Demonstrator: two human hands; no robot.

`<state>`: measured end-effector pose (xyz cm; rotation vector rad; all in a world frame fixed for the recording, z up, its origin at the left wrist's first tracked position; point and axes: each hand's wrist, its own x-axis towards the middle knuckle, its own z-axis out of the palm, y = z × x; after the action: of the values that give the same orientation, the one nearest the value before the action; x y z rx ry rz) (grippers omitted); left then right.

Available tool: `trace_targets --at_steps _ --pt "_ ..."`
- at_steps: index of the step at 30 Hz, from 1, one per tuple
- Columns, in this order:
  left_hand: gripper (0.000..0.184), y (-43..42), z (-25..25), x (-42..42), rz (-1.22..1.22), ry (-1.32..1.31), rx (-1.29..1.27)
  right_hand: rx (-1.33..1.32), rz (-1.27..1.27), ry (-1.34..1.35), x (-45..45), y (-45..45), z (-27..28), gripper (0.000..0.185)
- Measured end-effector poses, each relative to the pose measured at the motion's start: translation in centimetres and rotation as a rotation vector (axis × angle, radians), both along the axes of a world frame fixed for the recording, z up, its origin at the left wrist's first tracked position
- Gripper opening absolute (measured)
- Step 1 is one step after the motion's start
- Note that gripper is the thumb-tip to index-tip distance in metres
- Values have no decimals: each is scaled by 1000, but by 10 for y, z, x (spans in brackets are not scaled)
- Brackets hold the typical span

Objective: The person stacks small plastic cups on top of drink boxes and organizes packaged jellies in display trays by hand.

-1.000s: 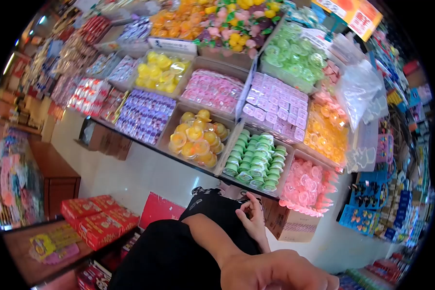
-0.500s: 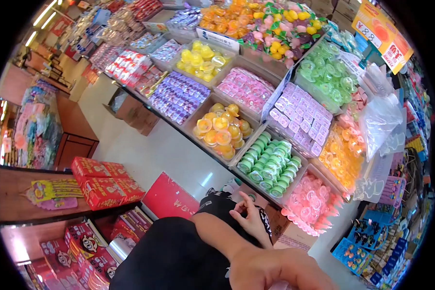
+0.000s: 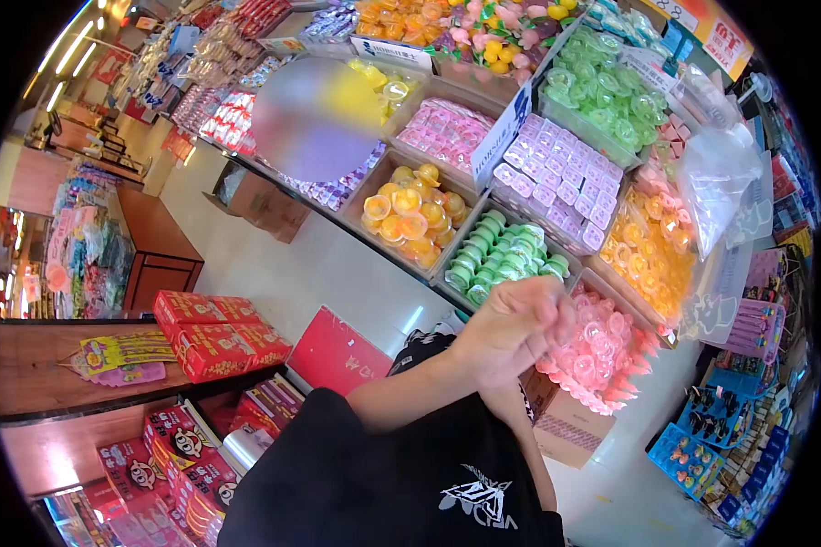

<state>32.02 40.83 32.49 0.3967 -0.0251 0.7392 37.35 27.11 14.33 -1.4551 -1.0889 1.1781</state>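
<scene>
Fingers curled inward, my left hand (image 3: 517, 330) is raised over the front edge of the display, overlapping the green-lidded cups (image 3: 497, 255) and the pink cups (image 3: 597, 346). It is partly blurred, and what its fingers hold, if anything, I cannot make out. Behind and below it, my right hand (image 3: 506, 399) is mostly covered by the left one, so its fingers are hidden. Left of the green cups is a bin of orange-yellow cups (image 3: 409, 217). Lilac square packs (image 3: 561, 178) lie behind the green cups.
Clear green cups (image 3: 602, 87) and a plastic bag (image 3: 719, 182) are at the back right. Red boxes (image 3: 223, 337) sit on a wooden shelf at the left. A cardboard box (image 3: 570, 428) stands on the floor under the display. A round blurred patch covers some packs.
My left hand has moved up and away from the camera, from the bottom of the view to over the display edge. It now covers my right hand, whose fingers showed before.
</scene>
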Motion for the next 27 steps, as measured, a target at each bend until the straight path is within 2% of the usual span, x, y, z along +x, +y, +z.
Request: trace_targets --at_steps 1,2,5,14,22,27 --pt "17 -3 -7 1 45 27 -46 49 7 -115 3 -1 14 45" --pt "16 -6 -11 2 93 53 -93 -87 76 -19 9 -5 16 48" --pt "17 -18 -15 0 140 129 -102 -174 100 95 16 -13 18 55" --pt "18 -58 -6 -18 285 228 -136 3 202 34 14 -33 10 61" --pt "18 -84 -6 -46 453 294 -183 -53 372 -28 13 -40 3 43" --pt "19 -93 -22 -67 711 260 -98 -175 439 140 2 -30 4 38"
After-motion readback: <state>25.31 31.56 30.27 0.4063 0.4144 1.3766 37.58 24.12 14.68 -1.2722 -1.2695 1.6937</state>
